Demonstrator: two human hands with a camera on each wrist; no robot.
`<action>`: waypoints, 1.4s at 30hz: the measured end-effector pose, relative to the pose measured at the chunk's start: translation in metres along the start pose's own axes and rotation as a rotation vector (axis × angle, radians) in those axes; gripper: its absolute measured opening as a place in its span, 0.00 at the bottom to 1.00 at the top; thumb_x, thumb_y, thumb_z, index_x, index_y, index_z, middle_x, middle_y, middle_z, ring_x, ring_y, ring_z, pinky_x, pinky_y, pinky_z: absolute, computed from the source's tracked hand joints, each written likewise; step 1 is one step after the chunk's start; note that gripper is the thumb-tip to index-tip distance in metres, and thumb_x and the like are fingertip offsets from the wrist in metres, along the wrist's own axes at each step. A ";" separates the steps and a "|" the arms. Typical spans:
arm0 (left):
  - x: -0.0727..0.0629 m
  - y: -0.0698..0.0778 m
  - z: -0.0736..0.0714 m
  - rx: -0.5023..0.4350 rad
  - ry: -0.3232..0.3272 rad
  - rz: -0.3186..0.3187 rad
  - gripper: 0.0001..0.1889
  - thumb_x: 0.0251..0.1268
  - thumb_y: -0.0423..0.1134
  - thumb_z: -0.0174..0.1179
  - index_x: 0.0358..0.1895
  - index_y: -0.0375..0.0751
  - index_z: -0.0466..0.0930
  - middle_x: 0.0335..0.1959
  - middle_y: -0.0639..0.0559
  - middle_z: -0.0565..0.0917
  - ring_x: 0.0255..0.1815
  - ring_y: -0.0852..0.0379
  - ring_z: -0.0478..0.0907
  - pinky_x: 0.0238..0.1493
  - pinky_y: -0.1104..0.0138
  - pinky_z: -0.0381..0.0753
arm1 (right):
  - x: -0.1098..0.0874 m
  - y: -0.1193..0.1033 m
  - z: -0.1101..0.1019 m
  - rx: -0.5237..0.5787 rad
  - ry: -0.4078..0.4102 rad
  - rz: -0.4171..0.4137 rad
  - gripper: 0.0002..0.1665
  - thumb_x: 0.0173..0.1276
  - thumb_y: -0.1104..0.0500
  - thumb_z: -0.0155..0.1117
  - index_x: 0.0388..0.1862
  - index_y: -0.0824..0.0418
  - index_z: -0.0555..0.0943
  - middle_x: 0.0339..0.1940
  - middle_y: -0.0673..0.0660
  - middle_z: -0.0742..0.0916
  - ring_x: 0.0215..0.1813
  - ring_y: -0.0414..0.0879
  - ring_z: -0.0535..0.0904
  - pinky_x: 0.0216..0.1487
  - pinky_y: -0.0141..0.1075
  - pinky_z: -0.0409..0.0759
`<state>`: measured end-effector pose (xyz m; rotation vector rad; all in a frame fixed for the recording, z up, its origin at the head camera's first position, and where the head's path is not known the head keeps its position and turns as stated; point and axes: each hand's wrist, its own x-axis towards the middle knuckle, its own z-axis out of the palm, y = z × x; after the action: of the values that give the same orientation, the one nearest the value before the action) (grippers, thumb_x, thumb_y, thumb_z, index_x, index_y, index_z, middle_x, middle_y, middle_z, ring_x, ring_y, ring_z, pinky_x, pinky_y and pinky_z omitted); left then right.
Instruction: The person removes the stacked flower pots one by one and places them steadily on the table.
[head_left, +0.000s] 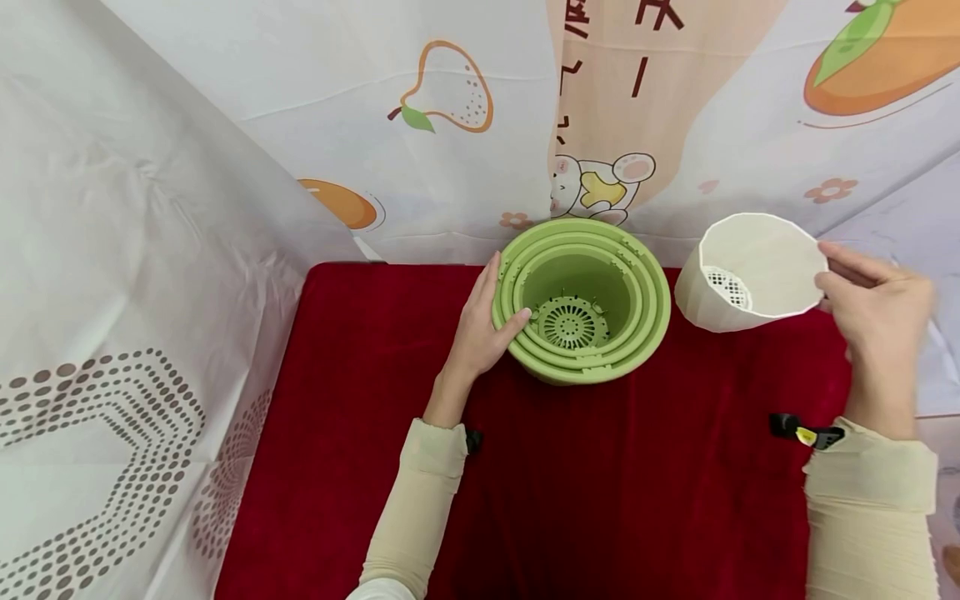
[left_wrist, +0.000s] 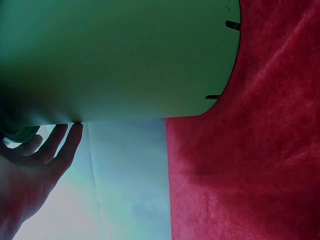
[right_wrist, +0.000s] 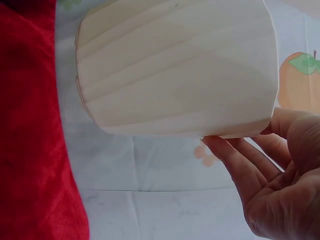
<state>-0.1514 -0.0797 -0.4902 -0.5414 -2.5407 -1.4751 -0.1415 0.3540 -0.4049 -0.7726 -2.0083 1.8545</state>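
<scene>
Several green flowerpots (head_left: 581,275) are nested one inside another on the red cloth, with a slotted disc (head_left: 572,325) at the bottom of the innermost. My left hand (head_left: 480,333) grips their rim on the left, thumb over the edge and fingers along the outside. The green outer wall (left_wrist: 120,60) fills much of the left wrist view. To the right, my right hand (head_left: 881,308) pinches the rim of a white flowerpot (head_left: 780,262) with a perforated bottom. In the right wrist view, this white pot (right_wrist: 180,70) is tilted and raised off the cloth.
A red cloth (head_left: 360,400) covers the table. White printed curtains (head_left: 262,83) hang behind its far edge and along the left side. A dark strap with a yellow part (head_left: 806,435) is at the right wrist.
</scene>
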 end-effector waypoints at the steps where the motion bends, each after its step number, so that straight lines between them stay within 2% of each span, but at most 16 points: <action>1: 0.000 0.000 0.000 -0.002 0.002 0.001 0.50 0.66 0.69 0.49 0.81 0.45 0.41 0.80 0.41 0.51 0.79 0.56 0.47 0.75 0.52 0.54 | 0.001 0.001 0.000 0.005 -0.003 0.002 0.22 0.55 0.74 0.62 0.46 0.59 0.90 0.24 0.40 0.88 0.15 0.33 0.78 0.14 0.23 0.74; 7: -0.001 0.000 0.000 -0.019 0.011 0.002 0.49 0.66 0.66 0.52 0.80 0.40 0.45 0.79 0.40 0.53 0.79 0.57 0.47 0.76 0.53 0.53 | 0.007 0.012 0.001 0.012 -0.017 -0.001 0.22 0.55 0.75 0.62 0.46 0.60 0.89 0.24 0.41 0.88 0.16 0.33 0.79 0.14 0.23 0.74; 11: -0.001 0.000 0.000 -0.031 0.017 0.006 0.48 0.65 0.58 0.57 0.80 0.38 0.46 0.80 0.43 0.53 0.79 0.57 0.48 0.76 0.54 0.53 | 0.013 0.021 0.002 -0.023 -0.011 0.018 0.23 0.56 0.74 0.61 0.47 0.57 0.90 0.23 0.39 0.88 0.16 0.32 0.79 0.15 0.22 0.74; 16: 0.000 0.001 -0.001 -0.042 0.022 0.004 0.47 0.65 0.56 0.59 0.80 0.38 0.47 0.80 0.44 0.53 0.79 0.57 0.49 0.76 0.55 0.54 | 0.019 0.031 0.001 -0.020 0.000 0.050 0.23 0.56 0.73 0.61 0.47 0.56 0.90 0.22 0.38 0.88 0.15 0.32 0.78 0.15 0.22 0.74; 24: 0.001 0.000 0.001 -0.061 0.027 0.011 0.49 0.66 0.65 0.54 0.79 0.37 0.48 0.80 0.48 0.52 0.79 0.58 0.48 0.76 0.56 0.53 | 0.023 0.037 -0.003 0.016 0.047 0.061 0.24 0.56 0.75 0.60 0.47 0.57 0.89 0.23 0.39 0.88 0.14 0.33 0.77 0.14 0.22 0.73; 32: 0.000 -0.001 0.003 -0.095 0.018 0.019 0.46 0.66 0.54 0.59 0.80 0.37 0.48 0.79 0.43 0.54 0.79 0.57 0.49 0.76 0.55 0.53 | 0.020 0.043 -0.006 -0.004 0.052 0.088 0.23 0.56 0.73 0.61 0.48 0.58 0.89 0.23 0.38 0.88 0.15 0.33 0.77 0.15 0.22 0.73; 38: 0.000 -0.001 0.003 -0.101 0.023 0.009 0.47 0.66 0.61 0.55 0.80 0.39 0.48 0.79 0.42 0.54 0.79 0.57 0.49 0.76 0.55 0.54 | 0.024 0.053 -0.002 0.021 0.043 0.073 0.23 0.55 0.75 0.60 0.46 0.59 0.89 0.23 0.40 0.88 0.14 0.33 0.77 0.14 0.22 0.73; 42: 0.000 -0.001 0.003 -0.112 0.028 0.006 0.47 0.66 0.60 0.56 0.80 0.39 0.48 0.79 0.43 0.54 0.79 0.57 0.49 0.76 0.55 0.53 | 0.028 0.061 -0.001 0.052 0.038 0.068 0.23 0.54 0.76 0.60 0.45 0.60 0.90 0.23 0.42 0.88 0.13 0.34 0.77 0.13 0.22 0.73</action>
<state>-0.1515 -0.0783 -0.4928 -0.5396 -2.4445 -1.6183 -0.1527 0.3719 -0.4683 -0.8650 -1.9251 1.9071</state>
